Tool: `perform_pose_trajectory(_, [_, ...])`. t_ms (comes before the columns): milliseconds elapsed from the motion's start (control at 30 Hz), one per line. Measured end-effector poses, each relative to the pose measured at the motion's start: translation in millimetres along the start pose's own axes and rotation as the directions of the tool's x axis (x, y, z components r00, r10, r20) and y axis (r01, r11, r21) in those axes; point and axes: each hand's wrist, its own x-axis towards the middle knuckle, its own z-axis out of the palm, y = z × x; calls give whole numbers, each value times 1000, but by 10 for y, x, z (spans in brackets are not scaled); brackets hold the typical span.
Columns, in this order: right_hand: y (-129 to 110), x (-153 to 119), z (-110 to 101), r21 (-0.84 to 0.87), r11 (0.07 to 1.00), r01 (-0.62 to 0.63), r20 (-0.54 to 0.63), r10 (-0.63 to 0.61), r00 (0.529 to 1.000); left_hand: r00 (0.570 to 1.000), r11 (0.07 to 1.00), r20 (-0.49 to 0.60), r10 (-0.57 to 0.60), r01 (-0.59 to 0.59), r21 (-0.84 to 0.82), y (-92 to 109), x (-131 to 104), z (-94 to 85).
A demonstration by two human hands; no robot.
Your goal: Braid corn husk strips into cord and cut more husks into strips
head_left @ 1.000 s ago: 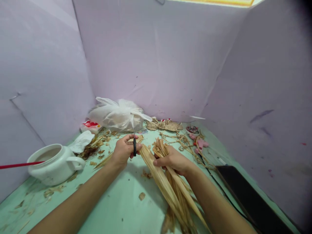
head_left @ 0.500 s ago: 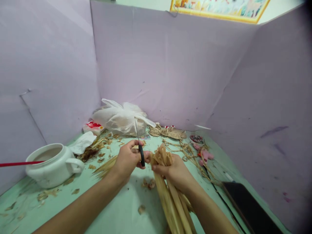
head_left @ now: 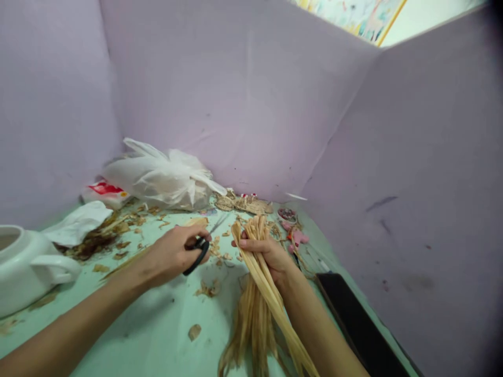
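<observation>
My left hand is closed round the black handles of a pair of scissors, whose blades point away over the table. To its right, my right hand grips a bundle of dry tan husk strips near the top. Folded ends stick up above the fingers, and the long strips hang toward the near edge, fanning out at the bottom. The scissors and the bundle are apart. Small husk scraps lie on the green tabletop between the hands.
At the left stands a white pot, with a white cloth behind it. A white plastic bag rests against the back wall. Woven pieces, a small bowl and a pink object sit right of it. A black slab lies at the right.
My left hand has moved left, away from the bundle, with the scissors. Several scraps now lie below the bundle's top. The camera view has turned to the right.
</observation>
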Motion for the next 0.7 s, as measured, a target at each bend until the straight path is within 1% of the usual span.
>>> perform_pose_trajectory(67, [-29,1,-47,13,999,52,29,-53,998,993,986,111,52,-69,155,21,-17,-27])
perform_pose_trajectory(100, [-40,0,-63,13,996,83,48,-83,995,987,972,149,68,-99,215,36,-27,-36])
perform_pose_trajectory(200, [-46,-17,-71,-26,989,147,100,-144,985,982,946,165,91,-137,294,91,-62,-39])
perform_pose_trajectory(333, [-21,-44,-25,-111,976,187,108,-175,979,980,946,191,54,-112,303,170,-110,-21])
perform_pose_trajectory(433, [5,-28,4,-155,960,234,83,-223,971,977,949,211,33,-97,299,190,-120,-28])
perform_pose_trajectory(567, [35,11,15,-253,912,322,35,-324,945,979,947,196,55,-113,300,159,-107,-37])
perform_pose_trajectory(700, [47,-18,52,-352,877,327,29,-339,940,980,948,185,74,-127,293,102,-107,-14])
